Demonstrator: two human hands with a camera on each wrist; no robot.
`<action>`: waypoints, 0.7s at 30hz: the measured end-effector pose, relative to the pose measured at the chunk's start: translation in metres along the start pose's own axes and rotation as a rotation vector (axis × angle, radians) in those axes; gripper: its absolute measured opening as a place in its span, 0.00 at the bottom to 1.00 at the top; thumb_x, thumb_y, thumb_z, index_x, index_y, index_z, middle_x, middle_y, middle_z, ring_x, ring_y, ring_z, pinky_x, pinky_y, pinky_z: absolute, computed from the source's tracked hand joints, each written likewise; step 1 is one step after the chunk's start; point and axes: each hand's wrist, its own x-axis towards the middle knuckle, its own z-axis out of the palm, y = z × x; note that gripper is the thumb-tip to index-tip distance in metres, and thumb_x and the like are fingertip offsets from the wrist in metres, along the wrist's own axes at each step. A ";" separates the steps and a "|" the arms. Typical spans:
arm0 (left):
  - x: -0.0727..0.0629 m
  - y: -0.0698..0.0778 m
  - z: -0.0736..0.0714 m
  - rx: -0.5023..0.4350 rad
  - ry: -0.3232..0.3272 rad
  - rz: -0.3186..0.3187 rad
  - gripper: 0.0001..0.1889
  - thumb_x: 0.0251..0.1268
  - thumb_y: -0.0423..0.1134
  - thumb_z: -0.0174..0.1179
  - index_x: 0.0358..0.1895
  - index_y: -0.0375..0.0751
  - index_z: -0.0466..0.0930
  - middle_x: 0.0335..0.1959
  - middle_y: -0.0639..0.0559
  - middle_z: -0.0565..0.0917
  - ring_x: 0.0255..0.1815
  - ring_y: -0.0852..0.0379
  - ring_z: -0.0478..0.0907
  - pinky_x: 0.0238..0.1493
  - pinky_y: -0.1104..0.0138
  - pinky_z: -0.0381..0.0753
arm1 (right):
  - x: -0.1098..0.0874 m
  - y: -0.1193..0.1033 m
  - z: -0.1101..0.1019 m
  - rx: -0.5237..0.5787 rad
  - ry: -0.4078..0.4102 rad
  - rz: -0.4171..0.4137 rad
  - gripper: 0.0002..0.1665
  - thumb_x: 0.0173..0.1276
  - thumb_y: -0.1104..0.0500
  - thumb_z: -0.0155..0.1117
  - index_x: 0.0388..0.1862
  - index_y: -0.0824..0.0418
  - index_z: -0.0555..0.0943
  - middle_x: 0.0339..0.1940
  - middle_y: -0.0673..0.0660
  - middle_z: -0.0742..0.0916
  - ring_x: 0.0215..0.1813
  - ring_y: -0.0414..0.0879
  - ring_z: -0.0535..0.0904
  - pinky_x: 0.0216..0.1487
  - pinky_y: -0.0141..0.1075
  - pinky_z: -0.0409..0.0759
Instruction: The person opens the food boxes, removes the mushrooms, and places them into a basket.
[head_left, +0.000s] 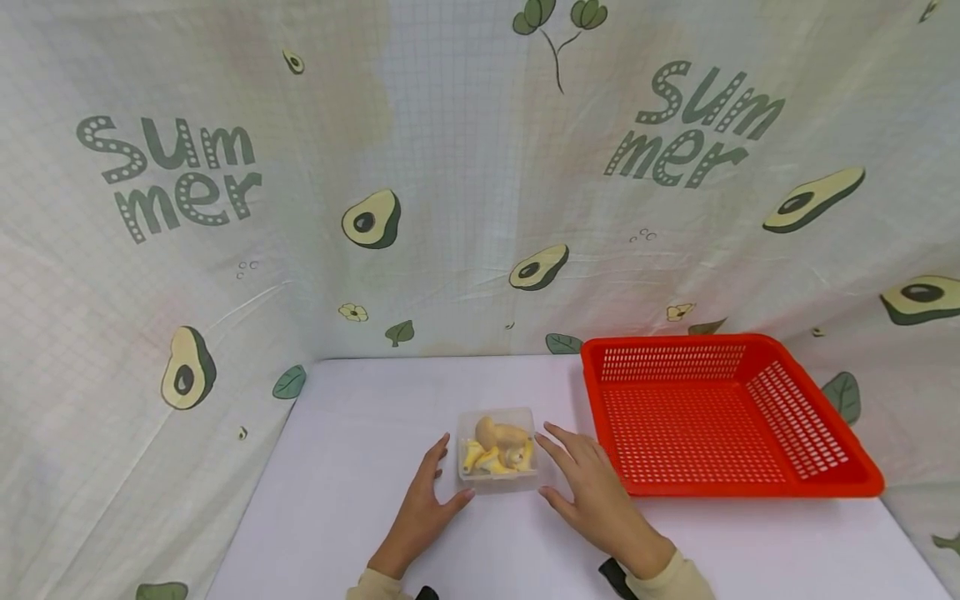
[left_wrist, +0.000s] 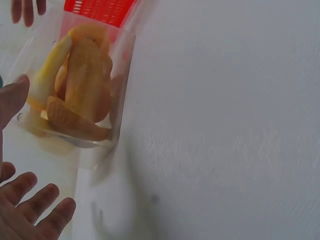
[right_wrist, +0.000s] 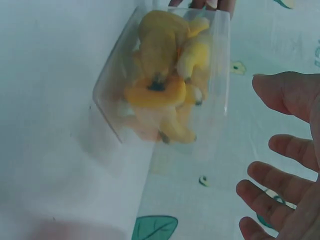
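Note:
A clear plastic box [head_left: 498, 483] stands on the white table, filled with several yellow and tan curved pieces [head_left: 498, 446]. Some of these pieces have dark tips in the right wrist view; their exact kind cannot be told through the cloudy plastic. My left hand [head_left: 426, 504] is just left of the box, thumb and fingers spread and apart from it. On the other side, my right hand [head_left: 596, 492] has its fingers spread beside the box's right wall, holding nothing. In the left wrist view, the box [left_wrist: 124, 75] appears beyond the left thumb.
A shallow red basket [head_left: 693, 487] with perforated walls stands to the right of the box, close behind my right hand. The white table [head_left: 360, 417] meets a hanging cloth [head_left: 450, 125] printed with avocados and lettering at its back edge.

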 end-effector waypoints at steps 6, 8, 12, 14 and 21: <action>0.002 0.000 0.006 -0.085 0.019 0.006 0.49 0.64 0.43 0.77 0.83 0.38 0.56 0.81 0.37 0.64 0.77 0.34 0.68 0.71 0.42 0.78 | 0.004 -0.006 0.014 0.046 -0.014 0.004 0.45 0.52 0.57 0.88 0.70 0.58 0.80 0.72 0.58 0.80 0.66 0.56 0.79 0.66 0.57 0.82; 0.003 -0.001 0.008 -0.111 0.024 0.014 0.49 0.63 0.41 0.77 0.82 0.36 0.57 0.81 0.36 0.65 0.76 0.33 0.68 0.70 0.42 0.79 | 0.006 -0.007 0.019 0.063 -0.014 0.006 0.44 0.52 0.58 0.88 0.69 0.57 0.80 0.72 0.58 0.80 0.67 0.56 0.79 0.66 0.56 0.83; 0.003 -0.001 0.012 -0.147 0.034 0.041 0.48 0.63 0.39 0.77 0.81 0.32 0.58 0.79 0.33 0.66 0.75 0.31 0.69 0.68 0.44 0.81 | 0.009 -0.009 0.028 0.101 -0.011 0.011 0.42 0.52 0.60 0.88 0.67 0.57 0.81 0.71 0.57 0.81 0.67 0.57 0.79 0.67 0.56 0.82; 0.004 -0.002 0.014 -0.159 0.039 0.043 0.48 0.62 0.38 0.77 0.81 0.31 0.58 0.79 0.33 0.67 0.74 0.31 0.70 0.67 0.46 0.82 | 0.010 -0.009 0.032 0.116 -0.004 0.003 0.42 0.52 0.61 0.88 0.67 0.56 0.81 0.71 0.58 0.81 0.68 0.57 0.79 0.68 0.57 0.81; 0.005 -0.003 0.019 -0.244 0.040 0.010 0.46 0.63 0.35 0.77 0.80 0.33 0.59 0.78 0.33 0.67 0.73 0.33 0.72 0.67 0.51 0.84 | 0.014 -0.010 0.044 0.129 0.046 -0.051 0.43 0.48 0.65 0.88 0.67 0.57 0.82 0.68 0.57 0.83 0.67 0.54 0.78 0.70 0.55 0.77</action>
